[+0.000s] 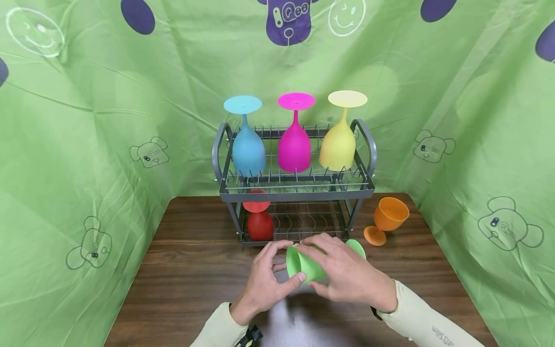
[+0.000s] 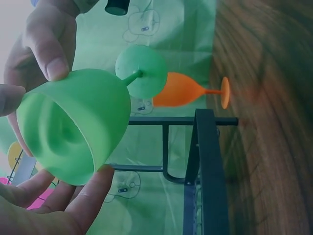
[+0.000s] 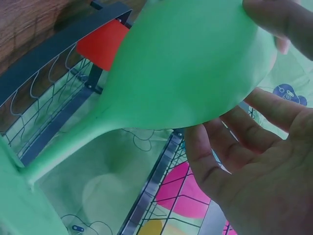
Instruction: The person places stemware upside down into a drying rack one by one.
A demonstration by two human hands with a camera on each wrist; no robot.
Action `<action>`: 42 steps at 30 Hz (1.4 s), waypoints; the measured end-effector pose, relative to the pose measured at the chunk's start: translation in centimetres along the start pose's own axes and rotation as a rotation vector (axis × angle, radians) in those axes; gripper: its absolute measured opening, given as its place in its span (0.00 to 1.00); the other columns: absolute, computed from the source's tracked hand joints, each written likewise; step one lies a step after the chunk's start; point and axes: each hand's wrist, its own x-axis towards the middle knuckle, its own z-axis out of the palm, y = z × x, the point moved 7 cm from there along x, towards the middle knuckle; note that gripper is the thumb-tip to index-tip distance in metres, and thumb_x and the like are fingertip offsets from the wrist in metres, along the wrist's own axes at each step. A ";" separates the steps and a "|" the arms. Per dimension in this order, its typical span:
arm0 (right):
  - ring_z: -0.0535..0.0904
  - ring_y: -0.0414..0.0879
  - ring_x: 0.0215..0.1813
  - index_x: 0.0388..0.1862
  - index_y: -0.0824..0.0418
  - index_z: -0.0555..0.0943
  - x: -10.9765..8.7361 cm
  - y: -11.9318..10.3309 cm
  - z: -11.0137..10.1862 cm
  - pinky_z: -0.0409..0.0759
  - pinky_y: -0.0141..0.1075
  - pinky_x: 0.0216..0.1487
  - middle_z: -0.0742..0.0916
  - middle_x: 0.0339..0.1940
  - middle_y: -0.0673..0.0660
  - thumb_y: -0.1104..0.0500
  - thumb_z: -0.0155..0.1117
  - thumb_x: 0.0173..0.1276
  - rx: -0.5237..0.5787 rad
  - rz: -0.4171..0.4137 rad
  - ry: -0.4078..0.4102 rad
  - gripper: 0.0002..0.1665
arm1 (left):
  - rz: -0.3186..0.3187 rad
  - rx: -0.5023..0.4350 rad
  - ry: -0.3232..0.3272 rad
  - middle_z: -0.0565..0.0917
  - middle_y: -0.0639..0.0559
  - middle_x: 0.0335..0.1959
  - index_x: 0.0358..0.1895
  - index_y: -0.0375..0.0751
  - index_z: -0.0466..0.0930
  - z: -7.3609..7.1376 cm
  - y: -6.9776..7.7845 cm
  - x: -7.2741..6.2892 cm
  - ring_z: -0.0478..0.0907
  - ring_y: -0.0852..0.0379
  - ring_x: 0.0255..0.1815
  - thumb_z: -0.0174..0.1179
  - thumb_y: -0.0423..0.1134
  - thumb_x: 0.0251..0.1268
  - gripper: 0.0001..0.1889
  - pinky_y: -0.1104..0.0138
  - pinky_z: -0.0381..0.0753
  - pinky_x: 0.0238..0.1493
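Both hands hold a green plastic goblet (image 1: 313,269) tilted on its side above the table, its mouth toward the left and its foot toward the right. My left hand (image 1: 270,283) grips the rim, with the thumb on the near side and fingers on the far side. Around the bowl curls my right hand (image 1: 347,273), thumb below and fingers over the top. In the left wrist view the goblet's open mouth (image 2: 56,137) faces the camera. The right wrist view shows its bowl (image 3: 181,68) and stem up close.
A two-tier dark dish rack (image 1: 297,195) stands behind the hands. Upside down on top are blue (image 1: 249,152), magenta (image 1: 295,149) and yellow (image 1: 338,147) goblets; a red one (image 1: 260,226) sits below. An orange goblet (image 1: 390,215) stands at right. Green cloth (image 1: 186,86) surrounds the table.
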 end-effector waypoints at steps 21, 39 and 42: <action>0.80 0.46 0.64 0.65 0.58 0.82 -2.1 0.7 -3.4 0.78 0.28 0.65 0.84 0.65 0.51 0.55 0.84 0.55 0.241 0.149 0.311 0.38 | 0.025 -0.073 0.088 0.79 0.47 0.64 0.68 0.47 0.75 -1.0 0.1 0.2 0.80 0.44 0.63 0.76 0.38 0.61 0.32 0.62 0.91 0.49; 0.84 0.49 0.61 0.62 0.75 0.78 -4.5 2.2 -1.0 0.86 0.35 0.61 0.81 0.60 0.75 0.80 0.69 0.63 0.995 0.430 0.595 0.27 | 0.099 -0.274 0.170 0.79 0.34 0.60 0.67 0.33 0.69 -2.0 0.2 0.1 0.84 0.44 0.57 0.69 0.25 0.62 0.30 0.58 0.91 0.51; 0.85 0.48 0.61 0.63 0.76 0.77 -4.7 2.4 -0.3 0.87 0.36 0.62 0.81 0.61 0.73 0.79 0.67 0.66 1.072 0.497 0.611 0.26 | 0.111 -0.293 0.174 0.78 0.33 0.60 0.66 0.31 0.68 -2.0 0.2 0.1 0.84 0.45 0.57 0.68 0.24 0.62 0.30 0.58 0.91 0.51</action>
